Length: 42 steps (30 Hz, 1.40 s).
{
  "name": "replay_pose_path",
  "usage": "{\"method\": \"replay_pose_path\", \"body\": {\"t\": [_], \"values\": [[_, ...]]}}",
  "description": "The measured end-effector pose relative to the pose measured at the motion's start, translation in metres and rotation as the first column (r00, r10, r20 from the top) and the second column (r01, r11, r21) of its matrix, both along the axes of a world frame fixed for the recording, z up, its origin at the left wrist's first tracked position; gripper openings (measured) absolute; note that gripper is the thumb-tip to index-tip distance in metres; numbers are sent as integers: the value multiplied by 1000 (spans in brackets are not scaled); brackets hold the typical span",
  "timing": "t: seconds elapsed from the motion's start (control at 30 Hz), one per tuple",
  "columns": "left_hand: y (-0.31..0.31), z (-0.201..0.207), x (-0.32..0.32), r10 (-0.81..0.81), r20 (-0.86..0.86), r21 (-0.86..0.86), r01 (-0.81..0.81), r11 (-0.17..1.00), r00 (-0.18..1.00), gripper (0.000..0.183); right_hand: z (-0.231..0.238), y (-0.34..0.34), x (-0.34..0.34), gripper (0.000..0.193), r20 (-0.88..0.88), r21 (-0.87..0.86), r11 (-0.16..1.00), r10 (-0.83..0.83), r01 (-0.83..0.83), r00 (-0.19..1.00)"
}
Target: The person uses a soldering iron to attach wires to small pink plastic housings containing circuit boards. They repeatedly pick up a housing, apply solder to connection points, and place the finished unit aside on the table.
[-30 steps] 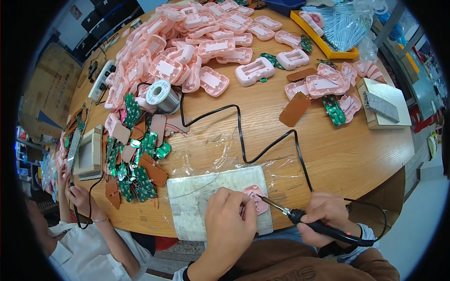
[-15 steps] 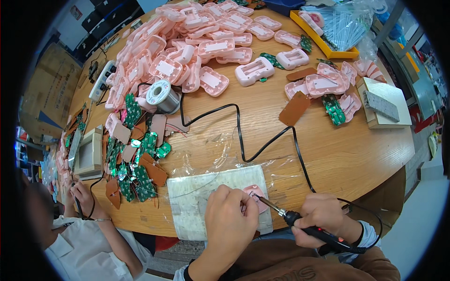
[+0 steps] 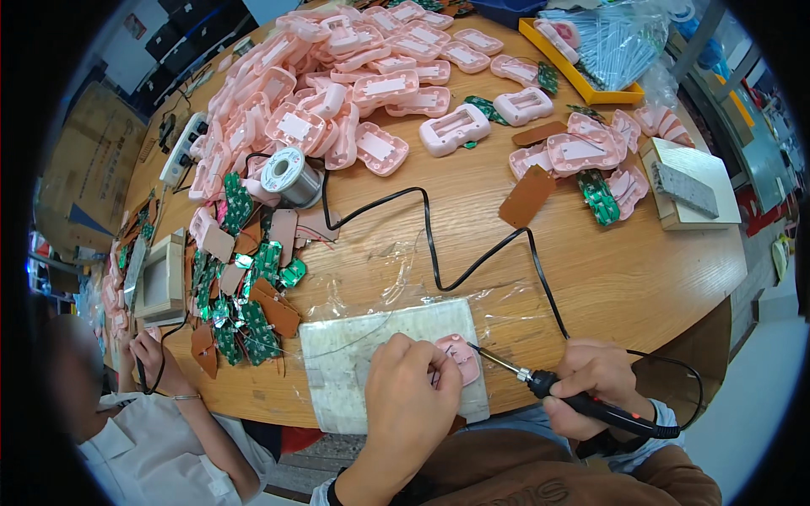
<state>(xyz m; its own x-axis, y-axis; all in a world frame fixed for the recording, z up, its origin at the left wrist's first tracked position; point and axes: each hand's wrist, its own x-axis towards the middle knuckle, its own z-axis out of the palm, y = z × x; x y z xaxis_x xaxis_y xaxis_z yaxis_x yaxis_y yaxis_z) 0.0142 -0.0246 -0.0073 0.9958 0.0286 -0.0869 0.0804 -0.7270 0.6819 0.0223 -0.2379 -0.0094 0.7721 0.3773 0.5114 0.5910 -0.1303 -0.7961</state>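
My right hand (image 3: 591,388) grips a soldering iron (image 3: 607,413) by its black handle. The iron's metal tip points left, just past the right edge of a small pink plastic shell (image 3: 460,361). This shell lies on a worn white pad (image 3: 342,371), with short dark wires showing inside it. My left hand (image 3: 413,392) rests over the pad at the shell's left side, its fingers curled together. What those fingertips pinch is hidden behind the hand. A thin strand of wire (image 3: 363,336) runs across the pad toward my left hand.
A solder spool (image 3: 291,177) stands beyond the pad, near a large heap of pink shells (image 3: 337,76). Green circuit boards (image 3: 257,329) and brown plates pile up at left. The iron's black cord (image 3: 430,228) zigzags across the table. A co-worker's hand (image 3: 156,363) is at far left.
My right hand has drawn the soldering iron back to the right, so its tip has left the inside of the pink shell. My left hand stays nearly where it was.
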Motion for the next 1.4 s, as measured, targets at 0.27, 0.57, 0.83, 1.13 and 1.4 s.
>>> {"method": "replay_pose_path", "body": {"t": [0.27, 0.57, 0.83, 1.13, 1.4], "values": [[1, 1, 0, 3, -26, -15, -4, 1000, 1000, 9, -4, -3, -3, 23, -12, 36, 999, -20, 21, 1000], [0, 1, 0, -7, 13, 54, 6, 999, 1000, 11, -9, -9, -8, 23, -53, 131, 988, -74, 80, 996], [7, 6, -9, 42, 107, 86, -51, 995, 993, 11, -9, -12, -12, 23, -45, 102, 984, -139, 143, 989], [-5, -3, -13, -55, 261, 319, -32, 947, 964, 10, -9, -16, -13, 23, -56, 96, 984, -146, 151, 988], [4, 5, -25, -44, 70, -25, 45, 999, 997, 10, -11, -12, -14, 25, -58, 101, 987, -118, 124, 991]]}}
